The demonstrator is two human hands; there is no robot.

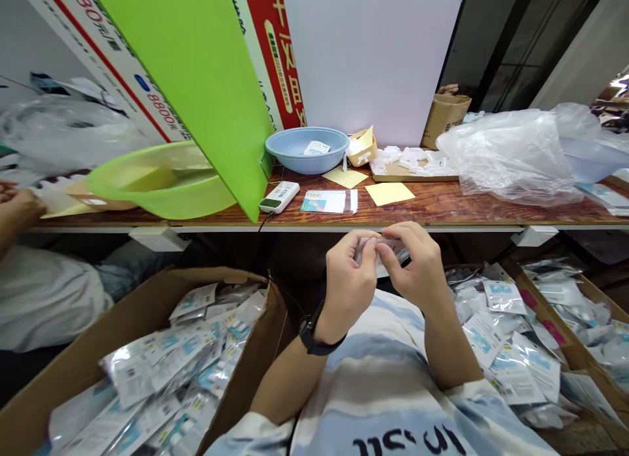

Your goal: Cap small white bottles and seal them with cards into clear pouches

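My left hand (351,272) and my right hand (413,263) meet in front of my chest, just off the table's front edge. Both sets of fingers pinch the top of a clear plastic pouch (382,270). Thumbs and fingertips nearly touch along its edge. Most of the pouch is covered by my hands, so its contents are hard to make out. On the table beyond them lie a printed card packet (324,201), a yellow sheet (390,193) and a dotted yellow sheet (345,177).
A small white device (280,196) sits by a green divider (196,82). Behind are a blue basin (307,162) and a cardboard tray (413,177) of white pieces. Cardboard boxes (272,325) of filled pouches flank me. Another person's hand (22,210) is at far left.
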